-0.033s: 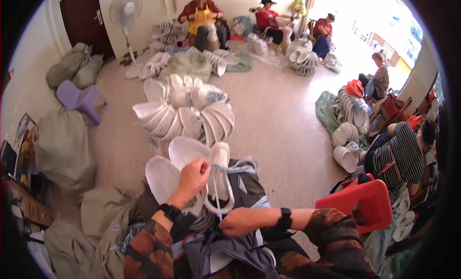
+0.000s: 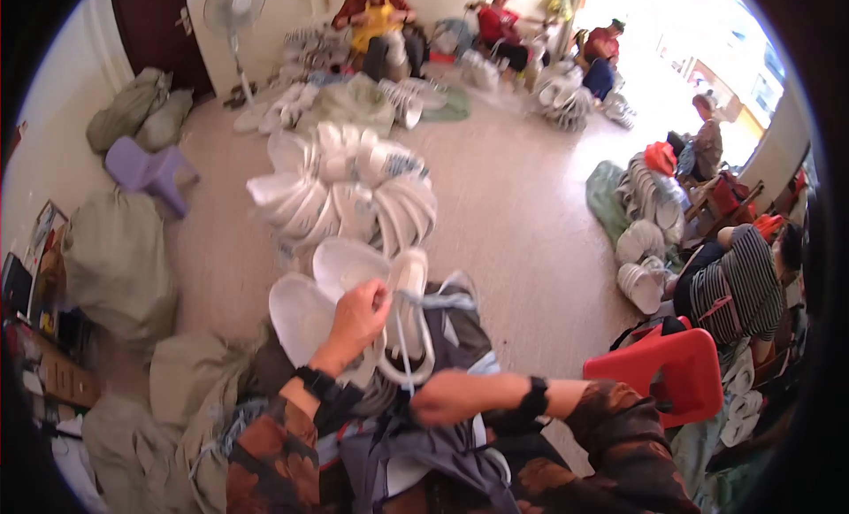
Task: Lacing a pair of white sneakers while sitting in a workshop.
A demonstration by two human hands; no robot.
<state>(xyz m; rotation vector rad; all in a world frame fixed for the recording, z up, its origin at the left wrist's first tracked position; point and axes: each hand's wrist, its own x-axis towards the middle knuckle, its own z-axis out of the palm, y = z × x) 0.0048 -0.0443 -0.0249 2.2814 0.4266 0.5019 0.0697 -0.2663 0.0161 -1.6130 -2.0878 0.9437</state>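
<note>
A white shoe point(image 2: 412, 350) lies toe-away over my lap, its opening facing me. My left hand point(image 2: 356, 321), closed, is at the shoe's left side; what its fingers pinch, if anything, is hidden. A pale shoelace point(image 2: 404, 341) stretches down over the shoe to my right hand point(image 2: 449, 397), which is closed on its near end and a little blurred. Light blue-grey laces point(image 2: 442, 299) lie bunched across the right side of the shoe. Beside my left hand are two more white shoes point(image 2: 299, 318), partly covered by that hand. Dark grey cloth point(image 2: 398, 465) covers my lap.
Rings of stacked white shoes point(image 2: 340, 215) stand on the floor ahead. Green-grey sacks point(image 2: 119, 271) and a purple chair point(image 2: 146, 173) are at left, a red plastic stool point(image 2: 659, 372) at right. Several people sit among shoe piles along the far and right sides.
The whole view has shifted slightly, with the far people now higher in it. My right hand is smeared by motion and a little farther right; the left hand keeps its place by the shoe.
</note>
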